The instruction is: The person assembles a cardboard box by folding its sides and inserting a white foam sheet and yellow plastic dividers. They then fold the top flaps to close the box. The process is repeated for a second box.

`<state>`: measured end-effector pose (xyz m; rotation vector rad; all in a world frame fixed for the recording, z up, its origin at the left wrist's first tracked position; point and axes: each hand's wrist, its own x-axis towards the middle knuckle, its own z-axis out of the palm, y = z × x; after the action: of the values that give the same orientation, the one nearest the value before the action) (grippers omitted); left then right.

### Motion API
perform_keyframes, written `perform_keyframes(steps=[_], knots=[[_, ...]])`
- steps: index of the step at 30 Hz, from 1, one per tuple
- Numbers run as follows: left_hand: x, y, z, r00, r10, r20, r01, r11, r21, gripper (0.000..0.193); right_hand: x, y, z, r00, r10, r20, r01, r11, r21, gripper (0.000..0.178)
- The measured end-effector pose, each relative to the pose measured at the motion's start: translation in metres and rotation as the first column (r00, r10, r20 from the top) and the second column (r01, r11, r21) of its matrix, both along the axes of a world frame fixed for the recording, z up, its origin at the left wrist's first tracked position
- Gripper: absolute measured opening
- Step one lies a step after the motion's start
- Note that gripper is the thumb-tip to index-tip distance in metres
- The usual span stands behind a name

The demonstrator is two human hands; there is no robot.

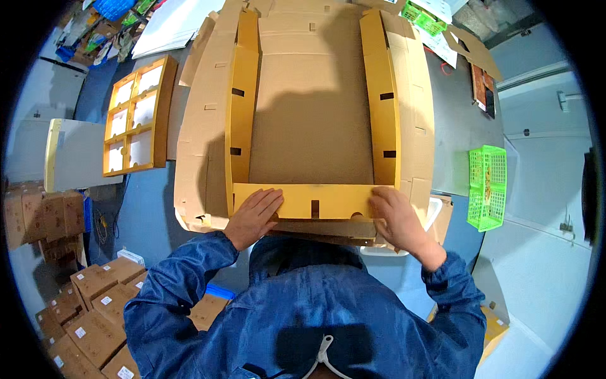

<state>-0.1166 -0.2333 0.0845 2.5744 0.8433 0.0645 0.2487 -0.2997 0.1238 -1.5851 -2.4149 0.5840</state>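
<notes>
A large cardboard box [315, 201] lies in front of me, with yellow side walls folded up and dark slots cut in them. Its inside floor is plain brown. My left hand [255, 215] grips the near wall at its left end, fingers over the top edge and thumb low on the near face. At the right end of that same wall, my right hand [399, 218] holds the corner, with its thumb partly hidden. Under and around the box spreads a wide brown cardboard sheet [413, 136] with small slits.
A yellow divided tray [167, 107] with white inserts stands at the left. Green plastic baskets are at the right [487, 189] and far right [424, 18]. White sheets [173, 28] lie at the back left. Stacked brown cartons [95, 316] fill the floor at lower left.
</notes>
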Motion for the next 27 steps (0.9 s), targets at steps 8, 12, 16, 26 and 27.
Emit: perform_keyframes(steps=[8,12,16,26,27], knots=[[-0.009,0.032,-0.028,0.988,-0.095,0.119,0.137,0.890,-0.435,0.047,-0.004,0.002,-0.049,0.964,0.164,0.211,-0.136,0.980,-0.144,0.012],[-0.021,0.025,-0.016,0.941,-0.114,-0.318,0.142,0.988,0.065,0.024,-0.008,0.009,-0.046,0.928,0.193,0.318,-0.138,0.972,-0.189,0.011],[-0.021,0.032,-0.023,0.930,-0.162,-0.331,0.132,0.985,-0.112,0.023,-0.008,0.007,-0.057,0.900,0.207,0.383,-0.194,0.978,-0.074,0.012],[-0.007,0.050,-0.038,0.762,-0.367,-0.533,0.161,0.905,-0.393,0.044,-0.007,0.033,-0.062,0.888,0.358,0.290,-0.171,0.840,-0.515,0.032],[-0.005,0.052,-0.038,0.752,-0.366,-0.549,0.156,0.907,-0.391,0.046,-0.007,0.035,-0.060,0.885,0.365,0.287,-0.179,0.838,-0.515,0.032]])
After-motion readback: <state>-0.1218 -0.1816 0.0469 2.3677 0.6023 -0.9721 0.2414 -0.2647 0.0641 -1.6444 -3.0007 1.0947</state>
